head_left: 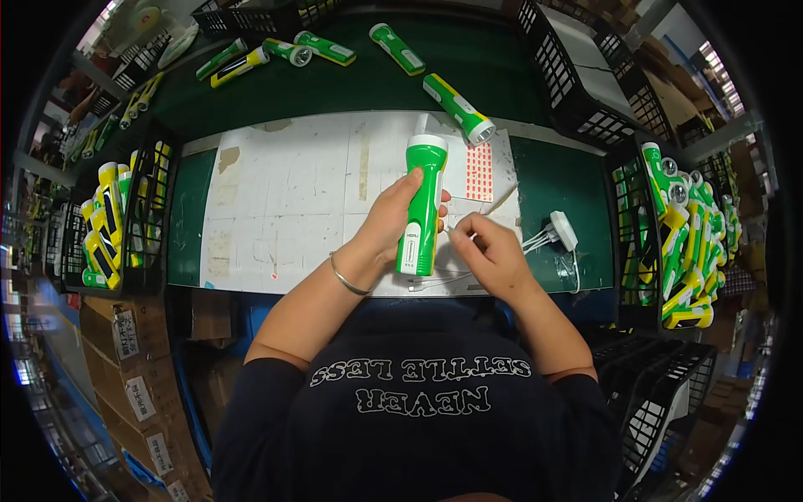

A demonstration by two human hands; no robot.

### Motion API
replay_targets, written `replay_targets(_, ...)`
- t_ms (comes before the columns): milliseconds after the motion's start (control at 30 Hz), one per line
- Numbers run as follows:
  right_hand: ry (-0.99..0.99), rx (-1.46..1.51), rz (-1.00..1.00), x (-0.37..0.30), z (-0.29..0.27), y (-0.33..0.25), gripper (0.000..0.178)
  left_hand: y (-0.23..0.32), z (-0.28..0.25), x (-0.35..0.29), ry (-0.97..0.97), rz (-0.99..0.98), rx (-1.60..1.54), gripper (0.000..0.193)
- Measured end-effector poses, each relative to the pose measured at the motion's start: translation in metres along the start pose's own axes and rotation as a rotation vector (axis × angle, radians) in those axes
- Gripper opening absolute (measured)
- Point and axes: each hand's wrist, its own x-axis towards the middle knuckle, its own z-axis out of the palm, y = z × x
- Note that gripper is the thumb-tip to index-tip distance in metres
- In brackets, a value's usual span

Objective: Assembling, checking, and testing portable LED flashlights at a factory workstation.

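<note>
A green flashlight with a white head rim and a white label patch lies in my left hand. My fingers wrap round its body, head pointing away from me. Just right of the flashlight, my right hand is closed in a pinch, a small pale plug tip showing at the fingertips close to the flashlight's side. White charging cables run from a white power adapter toward that hand and pass partly hidden beneath it. Another green and yellow flashlight rests beyond, its lens toward the right.
A sheet of red-marked stickers lies on the white work surface. Several flashlights lie on the green table at the back. Black crates of flashlights stand at left and right. Cardboard boxes are stacked lower left.
</note>
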Motion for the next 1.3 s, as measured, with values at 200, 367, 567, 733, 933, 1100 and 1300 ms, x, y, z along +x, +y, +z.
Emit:
replay_targets(200,-0.101,0.258,-0.005,-0.016,0.024,0.028,0.020,-0.010,0.010,-0.006,0.037,0.033,0.029,0.042)
replay_targets(367,-0.020,0.078,-0.117,-0.015,0.014,0.016,0.018,-0.011,0.006,-0.006,0.023,-0.078,-0.022,0.047)
replay_targets(567,0.125,-0.443,-0.397,0.000,0.003,-0.002,0.009,-0.008,0.013,-0.006,0.054,0.183,0.238,0.033)
replay_targets(733,0.104,-0.757,-0.458,0.011,0.008,-0.004,0.009,-0.010,0.014,-0.005,0.009,0.266,0.262,0.036)
replay_targets(933,-0.239,-0.563,-0.729,-0.012,0.010,-0.008,0.017,0.000,-0.004,-0.005,0.057,0.251,0.254,0.045)
replay_targets(1100,-0.005,-0.438,-0.716,-0.013,0.025,-0.001,0.029,0.008,-0.013,-0.002,0.021,0.124,-0.004,0.050)
replay_targets(1300,0.105,-0.192,-0.184,0.018,0.042,0.016,0.037,0.000,-0.010,-0.009,-0.067,0.169,0.108,0.034)
